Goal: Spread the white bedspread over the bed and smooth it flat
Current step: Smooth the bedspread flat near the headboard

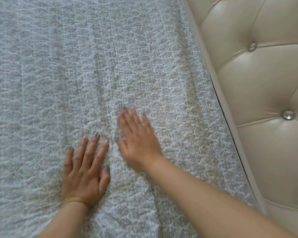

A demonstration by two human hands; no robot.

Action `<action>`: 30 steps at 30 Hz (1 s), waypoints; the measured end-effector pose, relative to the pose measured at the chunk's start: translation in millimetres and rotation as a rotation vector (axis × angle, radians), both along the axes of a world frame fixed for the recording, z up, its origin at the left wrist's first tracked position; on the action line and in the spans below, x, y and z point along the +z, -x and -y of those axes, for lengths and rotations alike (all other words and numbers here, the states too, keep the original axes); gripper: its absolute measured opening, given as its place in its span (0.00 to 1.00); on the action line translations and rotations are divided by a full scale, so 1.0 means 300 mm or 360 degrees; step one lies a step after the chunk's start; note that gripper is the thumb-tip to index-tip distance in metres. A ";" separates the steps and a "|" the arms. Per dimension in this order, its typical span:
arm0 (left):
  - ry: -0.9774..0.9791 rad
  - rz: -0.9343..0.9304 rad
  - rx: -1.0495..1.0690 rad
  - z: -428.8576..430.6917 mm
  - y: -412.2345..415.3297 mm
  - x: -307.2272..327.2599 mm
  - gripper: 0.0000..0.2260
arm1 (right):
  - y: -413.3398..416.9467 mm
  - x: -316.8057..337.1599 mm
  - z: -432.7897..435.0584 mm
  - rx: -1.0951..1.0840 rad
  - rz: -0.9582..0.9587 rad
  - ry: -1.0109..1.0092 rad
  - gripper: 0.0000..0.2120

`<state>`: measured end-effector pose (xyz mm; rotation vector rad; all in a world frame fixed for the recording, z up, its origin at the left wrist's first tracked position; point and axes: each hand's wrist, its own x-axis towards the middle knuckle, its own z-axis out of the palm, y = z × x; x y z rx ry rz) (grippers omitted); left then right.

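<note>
quilted bedspread (76, 66), edge beside tufted headboard (265, 83), under both flat hands.

Patterned white bedspread (93, 66) lies across the bed (258, 79).

light: bright, soft, even; shadows faint | blur: right hand (138, 143) motion-smeared | edges: bedspread (76, 66) pattern soft; wide-angle bend
</note>
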<state>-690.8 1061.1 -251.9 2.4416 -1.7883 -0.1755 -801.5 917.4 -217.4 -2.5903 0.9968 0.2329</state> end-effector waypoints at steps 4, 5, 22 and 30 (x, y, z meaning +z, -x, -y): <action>0.0005 -0.0014 0.0029 0.001 0.008 0.008 0.29 | 0.089 0.049 0.090 0.0057 0.0272 0.0142 0.25; -0.0003 -0.0019 0.0031 0.011 0.010 0.012 0.29 | 0.152 0.046 0.142 -0.0256 0.0214 0.0357 0.25; 0.0001 0.0023 0.0027 0.012 0.013 0.015 0.29 | 0.326 0.019 0.264 -0.0677 -0.0124 0.0482 0.28; 0.0046 0.0041 -0.0003 -0.007 0.025 0.005 0.29 | 0.053 -0.020 -0.028 -0.0085 -0.0079 0.0164 0.29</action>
